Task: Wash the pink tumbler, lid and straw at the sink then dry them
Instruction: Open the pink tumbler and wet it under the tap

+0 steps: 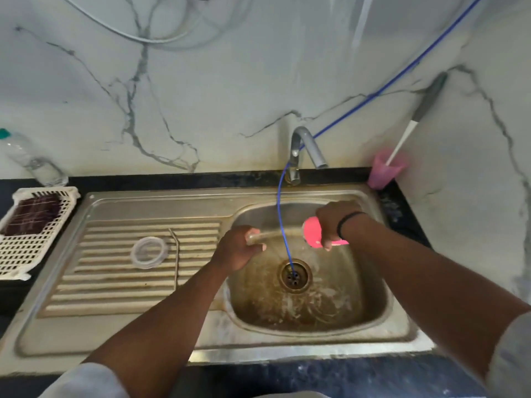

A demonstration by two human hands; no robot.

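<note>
Both hands work over the sink basin (pixel 310 311). Left hand (pixel 238 248) is curled shut around the end of a pale, blurred tube-like thing (pixel 275 234) that runs right toward the pink tumbler; whether it is a brush, a hose or something else I cannot tell. Right hand (pixel 334 222), with a black band (pixel 349 222) on its wrist, grips the pink tumbler (pixel 313 232) from above, fingers wrapped over its body, the tumbler lying on its side above the basin. A thin blue tube (pixel 283 225) hangs between the 2 hands and ends in the drain (pixel 294 274).

On the ribbed draining board to the left lie a clear round lid (pixel 149 252) and, just right of it, a thin bent metal straw (pixel 175 248).

Farther left, on the dark table (pixel 172 179), sits a white basket (pixel 34 248) with a dark item inside, and beyond it a clear plastic bottle (pixel 34 162) leans at the wall. At the far edge stands the tap (pixel 304 145). In the far right corner a 2nd pink cup (pixel 386 169) holds a white stick.
</note>
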